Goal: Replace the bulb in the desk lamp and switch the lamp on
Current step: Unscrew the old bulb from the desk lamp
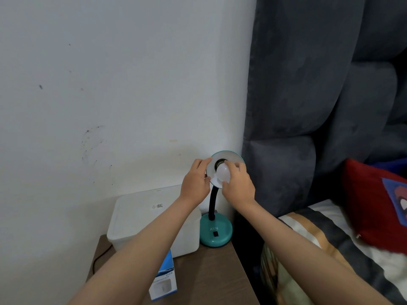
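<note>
You have a small brown wooden table (211, 271) in front of you, pushed into the corner by the white wall. Three things sit right on it. At the back left sits a big white plastic box (152, 219) with its lid on. Just beside it, at the back right corner, stands the round teal base (216, 232) of the desk lamp, with a black switch on top. Near the front left stands a blue and white bulb box (164, 280); your left arm hides part of it. A thin black cord (100, 257) hangs off the table's left edge.
</note>
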`<action>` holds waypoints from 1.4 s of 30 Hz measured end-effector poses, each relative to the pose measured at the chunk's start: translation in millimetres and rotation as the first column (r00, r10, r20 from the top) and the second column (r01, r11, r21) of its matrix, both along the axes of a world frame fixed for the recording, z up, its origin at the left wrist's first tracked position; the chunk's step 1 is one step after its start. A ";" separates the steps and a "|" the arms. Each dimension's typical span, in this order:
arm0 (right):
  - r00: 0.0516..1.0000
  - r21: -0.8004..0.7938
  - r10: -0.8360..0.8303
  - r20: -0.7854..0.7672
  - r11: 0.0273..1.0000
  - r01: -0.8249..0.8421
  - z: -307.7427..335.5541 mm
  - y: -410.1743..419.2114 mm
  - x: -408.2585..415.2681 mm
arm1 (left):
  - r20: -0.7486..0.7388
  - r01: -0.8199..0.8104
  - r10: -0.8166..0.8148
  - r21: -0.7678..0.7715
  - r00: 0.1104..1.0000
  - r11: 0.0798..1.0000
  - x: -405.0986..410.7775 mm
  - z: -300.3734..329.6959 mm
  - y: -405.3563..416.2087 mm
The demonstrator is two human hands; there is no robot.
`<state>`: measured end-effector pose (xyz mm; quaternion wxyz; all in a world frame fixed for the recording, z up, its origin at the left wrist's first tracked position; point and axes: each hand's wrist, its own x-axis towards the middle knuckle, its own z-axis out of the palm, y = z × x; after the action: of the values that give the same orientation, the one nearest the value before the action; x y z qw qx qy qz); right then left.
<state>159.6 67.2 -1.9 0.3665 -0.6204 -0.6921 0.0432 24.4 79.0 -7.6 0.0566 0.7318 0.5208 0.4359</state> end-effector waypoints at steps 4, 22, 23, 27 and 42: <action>0.989 0.010 -0.008 -0.147 1.000 0.010 -2.7 -2.5 -0.8 | 0.017 0.011 -0.011 0.002 1.000 1.000 1.2 -1.0 -0.4; 0.967 0.032 -0.046 -0.250 0.998 0.056 -0.8 -2.5 -0.5 | 0.036 -0.011 0.011 -0.012 0.999 1.000 3.0 -2.2 -0.3; 0.970 0.033 -0.031 -0.242 0.999 0.040 -1.1 -1.6 -0.3 | 0.039 -0.016 0.016 -0.014 0.999 1.000 2.6 -2.2 0.0; 0.980 0.114 0.010 -0.198 0.993 0.013 -1.3 -0.5 1.9 | 0.039 -0.009 0.009 -0.016 0.999 1.000 2.1 -1.7 -0.5; 0.999 0.099 0.008 -0.054 0.995 -0.002 1.3 -4.0 5.1 | 0.044 -0.038 0.038 -0.020 0.998 0.999 4.8 -2.6 -1.3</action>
<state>164.7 63.2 -0.6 0.4153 -0.5983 -0.6847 0.0264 29.2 77.7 -10.3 0.0668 0.7115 0.5373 0.4479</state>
